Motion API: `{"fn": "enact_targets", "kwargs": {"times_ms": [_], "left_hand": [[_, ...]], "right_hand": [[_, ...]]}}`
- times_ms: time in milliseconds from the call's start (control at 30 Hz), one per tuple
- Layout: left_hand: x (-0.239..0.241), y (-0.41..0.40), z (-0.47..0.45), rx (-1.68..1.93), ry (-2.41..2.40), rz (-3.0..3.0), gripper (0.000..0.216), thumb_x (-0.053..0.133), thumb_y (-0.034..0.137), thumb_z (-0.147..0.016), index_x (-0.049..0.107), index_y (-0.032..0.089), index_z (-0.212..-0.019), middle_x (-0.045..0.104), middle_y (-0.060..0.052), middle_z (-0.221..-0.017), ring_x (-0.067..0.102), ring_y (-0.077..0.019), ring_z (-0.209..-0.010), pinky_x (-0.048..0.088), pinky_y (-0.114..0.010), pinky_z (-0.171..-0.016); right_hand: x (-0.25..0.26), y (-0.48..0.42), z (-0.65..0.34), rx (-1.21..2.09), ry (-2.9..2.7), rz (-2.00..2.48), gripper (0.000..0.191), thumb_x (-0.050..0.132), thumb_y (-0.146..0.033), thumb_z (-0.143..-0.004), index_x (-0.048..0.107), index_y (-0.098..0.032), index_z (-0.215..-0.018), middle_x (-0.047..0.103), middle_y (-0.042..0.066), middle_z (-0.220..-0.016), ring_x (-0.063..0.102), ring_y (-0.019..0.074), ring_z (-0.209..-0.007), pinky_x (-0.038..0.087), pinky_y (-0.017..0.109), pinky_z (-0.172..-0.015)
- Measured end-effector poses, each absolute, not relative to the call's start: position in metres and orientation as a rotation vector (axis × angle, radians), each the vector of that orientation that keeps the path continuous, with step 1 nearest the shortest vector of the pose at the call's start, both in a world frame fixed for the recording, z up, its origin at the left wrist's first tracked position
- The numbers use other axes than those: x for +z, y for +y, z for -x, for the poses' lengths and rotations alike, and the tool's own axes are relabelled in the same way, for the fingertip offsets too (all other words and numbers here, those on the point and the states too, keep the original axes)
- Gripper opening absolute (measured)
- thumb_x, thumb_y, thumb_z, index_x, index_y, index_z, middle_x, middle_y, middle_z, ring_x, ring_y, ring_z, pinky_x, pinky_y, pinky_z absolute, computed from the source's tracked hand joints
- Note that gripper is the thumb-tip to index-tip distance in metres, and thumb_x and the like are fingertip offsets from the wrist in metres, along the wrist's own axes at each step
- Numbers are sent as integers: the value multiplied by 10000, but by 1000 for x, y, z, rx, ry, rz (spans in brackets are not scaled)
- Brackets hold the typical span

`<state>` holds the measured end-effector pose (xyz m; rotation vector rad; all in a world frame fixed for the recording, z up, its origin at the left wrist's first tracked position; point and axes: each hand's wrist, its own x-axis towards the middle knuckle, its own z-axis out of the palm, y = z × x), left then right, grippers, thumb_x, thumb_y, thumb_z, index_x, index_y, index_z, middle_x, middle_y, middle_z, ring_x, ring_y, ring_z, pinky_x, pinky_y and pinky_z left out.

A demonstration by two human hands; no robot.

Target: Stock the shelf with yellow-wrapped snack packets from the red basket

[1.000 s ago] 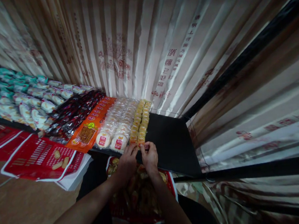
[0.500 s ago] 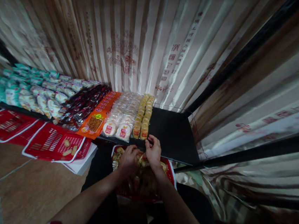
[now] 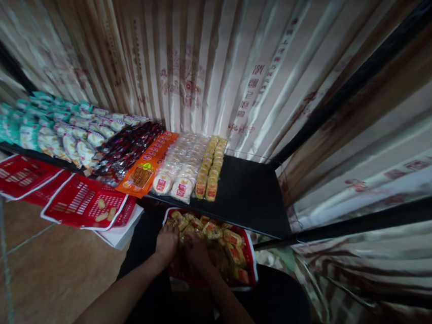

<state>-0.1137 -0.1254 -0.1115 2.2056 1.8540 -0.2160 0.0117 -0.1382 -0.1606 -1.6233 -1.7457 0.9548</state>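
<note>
Both hands have been drawn back from the front edge of the shelf point(image 3: 250, 199), where they were raised half a second ago, and are now lowered into the red basket point(image 3: 250, 260) below it. The pleated curtain point(image 3: 198, 56), printed with red characters, hangs behind the shelf and along its right side. The shelf is black; its right part is bare, and packets are laid on it in rows running from the front edge to the back. Green-and-white packets point(image 3: 41, 133) fill the left end, followed by dark packets point(image 3: 126, 147), an orange row point(image 3: 147, 166), clear packs of round cakes point(image 3: 180, 168) and, last, two rows of yellow snacks point(image 3: 211, 170) next to the bare part. Empty red baskets point(image 3: 70, 201) lie on the floor beneath the left end of the shelf. The red basket under the front edge is filled with small yellow packets point(image 3: 223, 237). The left hand point(image 3: 166, 242) rests at the basket's left rim with its fingers bent down among the packets; the right hand point(image 3: 196, 249) lies just beside it, also curled over them. Whether either hand has hold of a packet cannot be told, as the fingers are dark and blurred.
</note>
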Motion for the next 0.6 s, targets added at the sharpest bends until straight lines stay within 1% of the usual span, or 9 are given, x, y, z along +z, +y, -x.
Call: {"fn": "enact_targets", "kwargs": {"times_ms": [100, 167, 233, 333, 400, 467, 533, 600], "left_hand": [[-113, -124, 112, -273, 1807, -2168, 358, 390, 61, -822, 608, 48, -1106, 561, -215, -1205, 524, -291, -1124, 443, -369, -917], [-114, -124, 112, -293, 1769, -2154, 342, 411, 70, -813, 623, 43, -1080, 547, -225, -1222, 521, -297, -1138, 443, -369, -926], [-115, -126, 113, -303, 1749, -2144, 339, 420, 72, -804, 632, 59, -1068, 535, -225, -1240, 525, -301, -1139, 461, -367, -903], [-114, -128, 113, -318, 1722, -2133, 373, 434, 61, -779, 610, 78, -1107, 502, -223, -1284, 524, -320, -1146, 488, -373, -849], [-110, -129, 113, -327, 1691, -2132, 383, 440, 54, -766, 598, 88, -1114, 533, -218, -1250, 550, -318, -1115, 498, -379, -818], [-103, -129, 114, -328, 1650, -2135, 365, 444, 61, -768, 595, 101, -1097, 597, -203, -1158, 591, -298, -1051, 498, -377, -800], [-94, -129, 113, -319, 1603, -2141, 339, 455, 80, -774, 592, 124, -1082, 635, -175, -1093, 621, -270, -994, 491, -358, -796], [-83, -127, 112, -299, 1551, -2154, 307, 456, 108, -788, 589, 159, -1061, 646, -139, -1081, 632, -243, -970, 480, -324, -789]], "right_hand": [[-171, -141, -11, 1019, -1731, 1657, 298, 390, -182, -831, 657, -169, -963, 696, 108, -989, 637, 192, -926, 471, 320, -845], [-173, -143, -13, 1032, -1715, 1661, 296, 387, -199, -845, 664, -174, -947, 699, 106, -981, 641, 189, -917, 470, 323, -852], [-172, -144, -15, 1048, -1710, 1647, 297, 384, -203, -845, 669, -177, -928, 706, 96, -949, 647, 182, -888, 473, 316, -845], [-167, -147, -18, 1070, -1696, 1641, 290, 400, -181, -809, 672, -177, -911, 710, 83, -931, 648, 176, -875, 478, 299, -826], [-161, -149, -21, 1077, -1677, 1649, 291, 400, -182, -796, 674, -176, -894, 711, 81, -923, 649, 175, -863, 481, 291, -810], [-153, -152, -24, 1084, -1657, 1669, 298, 389, -205, -803, 676, -185, -880, 715, 73, -911, 651, 174, -852, 481, 287, -801], [-144, -155, -29, 1091, -1636, 1699, 307, 387, -233, -808, 677, -191, -900, 718, 68, -905, 653, 175, -848, 482, 285, -796], [-134, -158, -36, 1099, -1594, 1731, 316, 397, -267, -808, 674, -198, -943, 720, 62, -908, 655, 177, -853, 483, 286, -799]]}}
